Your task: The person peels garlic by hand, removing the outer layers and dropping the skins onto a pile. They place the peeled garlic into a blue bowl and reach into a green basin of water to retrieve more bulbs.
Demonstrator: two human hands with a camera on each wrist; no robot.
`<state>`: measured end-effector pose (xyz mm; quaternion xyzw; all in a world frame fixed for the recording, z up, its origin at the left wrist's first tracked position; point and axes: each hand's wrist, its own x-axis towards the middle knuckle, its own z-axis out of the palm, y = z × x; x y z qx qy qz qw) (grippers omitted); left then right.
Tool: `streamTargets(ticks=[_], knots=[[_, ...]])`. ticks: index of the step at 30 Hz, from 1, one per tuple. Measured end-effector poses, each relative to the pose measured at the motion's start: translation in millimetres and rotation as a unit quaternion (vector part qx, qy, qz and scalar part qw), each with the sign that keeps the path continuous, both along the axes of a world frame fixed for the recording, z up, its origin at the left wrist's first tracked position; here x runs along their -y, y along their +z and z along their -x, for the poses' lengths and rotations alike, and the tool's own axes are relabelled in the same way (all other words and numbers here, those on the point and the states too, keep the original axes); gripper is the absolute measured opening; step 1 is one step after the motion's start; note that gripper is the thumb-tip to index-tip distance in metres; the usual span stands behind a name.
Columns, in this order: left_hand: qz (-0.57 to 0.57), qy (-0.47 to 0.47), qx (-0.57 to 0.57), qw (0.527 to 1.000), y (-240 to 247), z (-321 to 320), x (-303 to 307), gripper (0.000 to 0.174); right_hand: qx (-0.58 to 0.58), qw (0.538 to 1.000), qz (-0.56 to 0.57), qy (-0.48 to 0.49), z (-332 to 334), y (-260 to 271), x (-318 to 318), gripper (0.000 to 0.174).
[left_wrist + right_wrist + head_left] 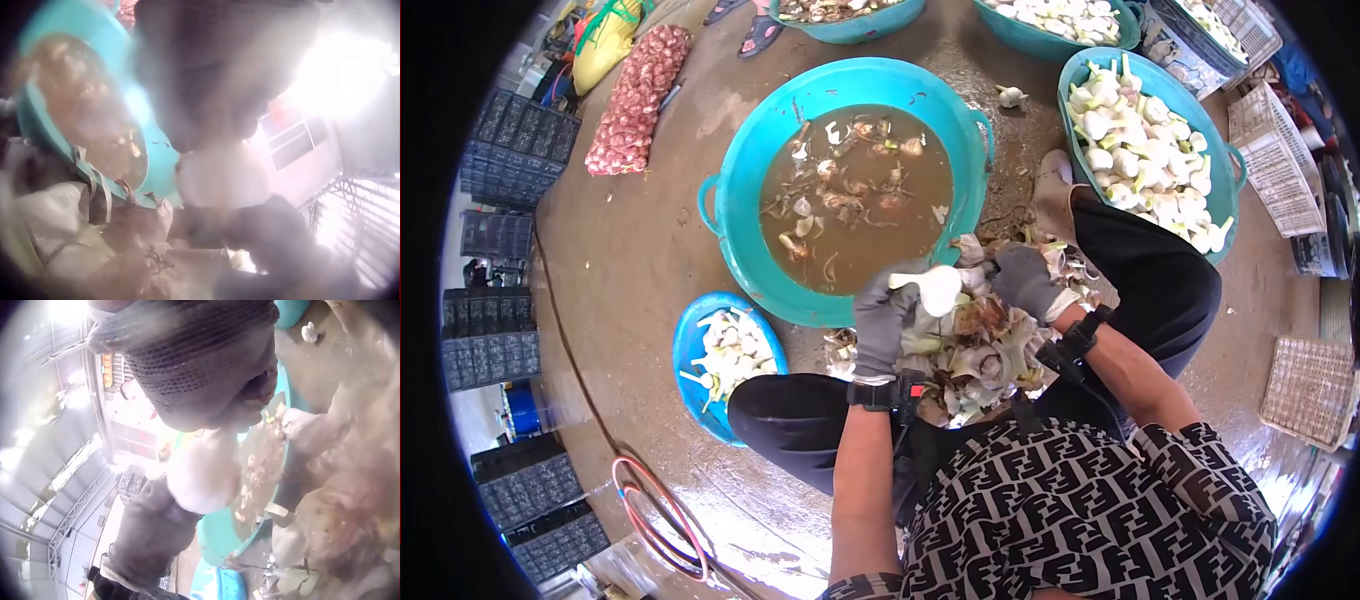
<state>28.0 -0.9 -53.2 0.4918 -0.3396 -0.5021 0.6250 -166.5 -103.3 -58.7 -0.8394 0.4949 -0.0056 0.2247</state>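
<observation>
My gloved left hand (880,325) grips a peeled white garlic bulb (941,291) by its side, its short stem lying across the fingers. In the right wrist view the bulb (203,481) shows between both grey gloves. My gloved right hand (1025,280) is just to the right of the bulb, fingers bent, above a heap of garlic and loose skins (990,355) between the legs. Whether the right fingers pinch any skin I cannot tell. The left wrist view is hazy, with the bulb (222,181) pale and blurred below the left hand.
Ahead, a large teal tub (735,215) holds murky water with floating skins. Peeled garlic fills a blue basin (680,365) at the left and a teal tub (1235,190) at the right. A net sack (638,100), hose (665,500), stacked crates (515,150) and white baskets (1310,390) stand around.
</observation>
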Motion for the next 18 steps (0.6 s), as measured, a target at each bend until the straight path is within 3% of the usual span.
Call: streamTargets(ticks=[2,3,7,10,11,12,14,15,16,18], knots=[[-0.018,0.018,-0.117,0.993,3,-4,-2,0.021,-0.052,0.998,-0.033,-0.009,6,-7,3,0.025],[0.021,0.054,-0.100,0.993,4,-2,-4,0.022,-0.119,0.988,-0.095,0.013,10,-10,6,0.028],[-0.005,0.117,-0.304,0.945,-4,-14,-9,0.026,-0.147,0.976,-0.130,0.090,17,-10,7,0.031],[-0.038,0.100,-0.414,0.904,-27,-20,-12,0.028,0.084,0.979,-0.166,0.081,-4,23,0,0.035],[-0.044,0.102,-0.444,0.889,-35,-18,-10,0.028,0.202,0.950,-0.237,0.034,-12,15,-3,0.037],[-0.051,0.104,-0.474,0.873,-44,-16,-10,0.028,0.208,0.937,-0.279,0.010,-17,10,-4,0.037],[-0.068,0.075,-0.234,0.967,-43,-4,-8,0.026,0.220,0.906,-0.361,-0.036,-38,21,-6,0.038],[-0.074,0.059,-0.106,0.990,-42,3,-6,0.025,0.282,0.856,-0.432,-0.047,-40,38,-9,0.037],[-0.078,0.071,-0.138,0.985,-28,9,-3,0.024,0.346,0.808,-0.472,-0.070,-41,30,-11,0.036],[-0.138,0.054,0.039,0.988,-14,9,4,0.027,0.466,0.690,-0.541,-0.116,-39,5,-17,0.036]])
